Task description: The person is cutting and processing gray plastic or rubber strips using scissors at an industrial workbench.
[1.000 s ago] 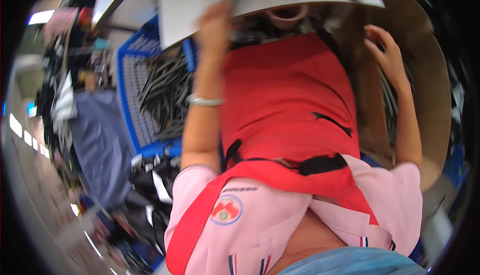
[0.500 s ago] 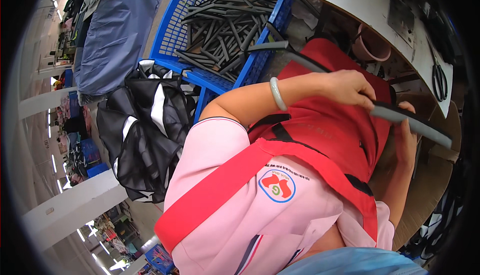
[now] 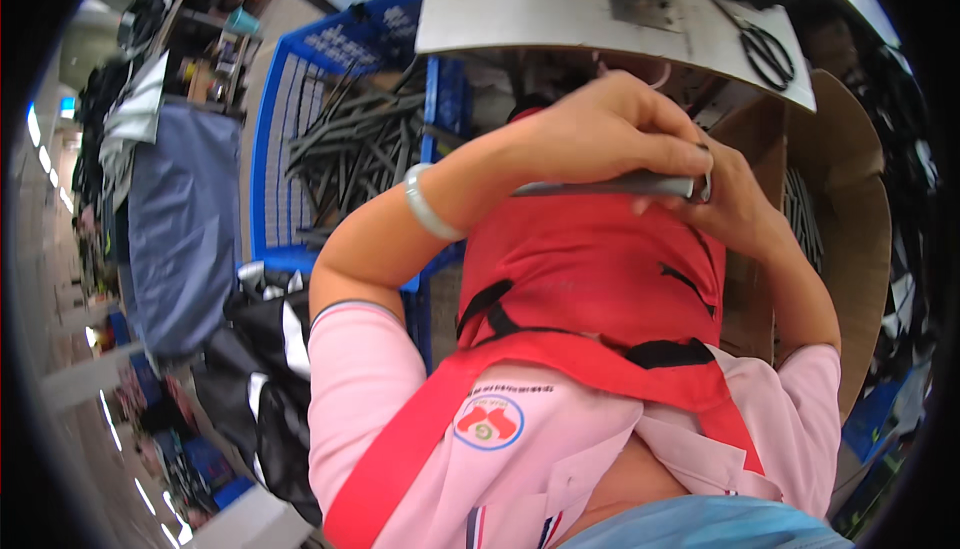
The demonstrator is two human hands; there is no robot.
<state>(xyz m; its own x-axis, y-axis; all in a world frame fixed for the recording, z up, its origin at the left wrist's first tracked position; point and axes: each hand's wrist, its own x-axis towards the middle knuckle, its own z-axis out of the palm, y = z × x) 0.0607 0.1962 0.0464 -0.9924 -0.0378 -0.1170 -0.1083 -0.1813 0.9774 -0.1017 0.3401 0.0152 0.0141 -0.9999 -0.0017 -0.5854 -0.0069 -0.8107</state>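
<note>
- Blue plastic crate [image 3: 300,129] sits at your far left, well apart from both hands; it is filled with dark grey rods [image 3: 355,144] lying crisscross, most of them running up and to the right.
- Silver bangle [image 3: 425,211] rings your left wrist, and from it the forearm rises to the right, across the red apron [image 3: 590,269].
- Your left hand [image 3: 600,134] is clenched over a grey rod [image 3: 610,186], the grip coming down from above with the fingers [image 3: 690,161] curled over its right part. That hand hides much of the rod, so you see only a strip of it below the knuckles.
- Long axis first: the rod lies nearly level across your chest, left to right, held just above the apron and below the edge of the grey work surface [image 3: 560,4].
- Its right end sits where your two hands meet. Your right hand [image 3: 735,209] comes up from below and closes on that end, touching the left fingers there; how firmly it pinches I cannot tell, since the left fingers cover the contact.
- So both hands are on the rod: the left holds along its length, the right holds its tip, and the free length runs off leftward under your left palm.
- Black scissors [image 3: 765,49] lie on the surface up to the right, apart from the hands, and a brown cardboard box [image 3: 850,199] stands open just beyond your right wrist.
</note>
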